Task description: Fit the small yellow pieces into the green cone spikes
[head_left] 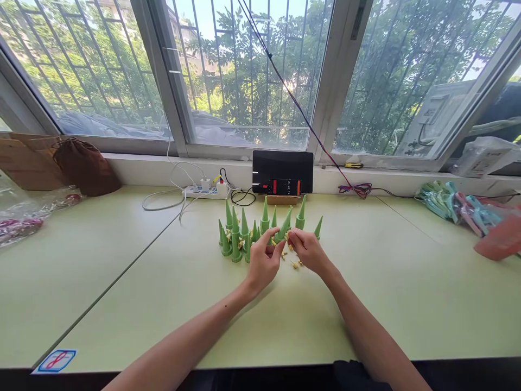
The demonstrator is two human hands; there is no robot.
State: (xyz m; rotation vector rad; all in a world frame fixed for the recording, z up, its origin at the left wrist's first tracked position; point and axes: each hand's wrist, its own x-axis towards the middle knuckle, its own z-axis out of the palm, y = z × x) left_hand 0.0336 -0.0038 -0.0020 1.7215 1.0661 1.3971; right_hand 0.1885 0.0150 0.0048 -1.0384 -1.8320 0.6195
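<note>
My left hand [264,265] pinches a tilted green cone [284,227] near its base, between thumb and fingers. Close to that base, my right hand [308,248] is closed, its fingertips pressed together. A bit of gold colour shows by those fingertips, but I cannot tell whether it is held or lies behind. Several green cones with round bases [236,247] stand upright in a cluster, mostly to the left of and behind my hands. Small gold-coloured pieces [295,265] lie on the table below my right hand and among the cones.
A phone with a timer [286,187] leans against a dark tablet [283,160] at the back. Left of it are a power strip [199,191] with cables and a brown drawstring bag [83,165]. Plastic-wrapped coloured items [448,203] lie at the right; windows rise behind the pale table [142,304].
</note>
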